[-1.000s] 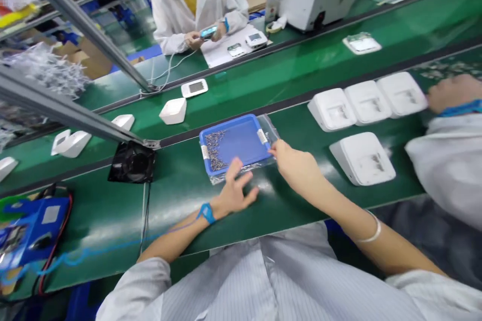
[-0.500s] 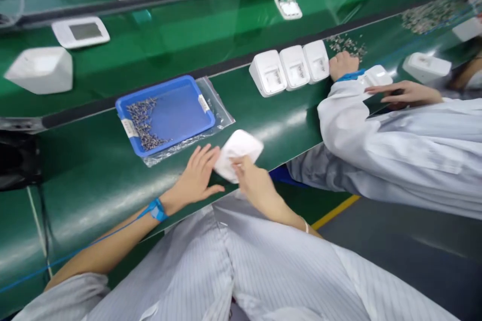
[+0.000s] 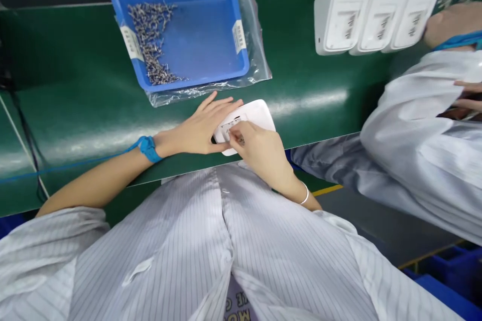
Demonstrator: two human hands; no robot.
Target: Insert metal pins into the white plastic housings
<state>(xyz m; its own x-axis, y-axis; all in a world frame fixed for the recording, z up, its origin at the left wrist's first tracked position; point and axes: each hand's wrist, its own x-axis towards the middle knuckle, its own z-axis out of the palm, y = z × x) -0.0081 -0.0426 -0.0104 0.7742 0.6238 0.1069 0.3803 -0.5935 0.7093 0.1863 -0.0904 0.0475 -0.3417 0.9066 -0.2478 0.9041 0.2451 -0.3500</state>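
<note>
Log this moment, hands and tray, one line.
left hand: against white housing | right hand: over same housing | blue tray: small metal parts, left side

A parts tray [image 3: 203,35] sat behind a plastic housing [image 3: 261,113] on the tabletop [image 3: 297,65].
The tray rested on a zip bag [image 3: 255,35] that jutted out rightward and frontward; small metal pieces [image 3: 150,42] lay in its left part. The housing lay near the front edge, left hand [image 3: 205,128] at its left, right hand [image 3: 261,150] over its front. Three housings [image 3: 384,15] stood right of the tray, just left of a co-worker's hand [image 3: 454,22].
</note>
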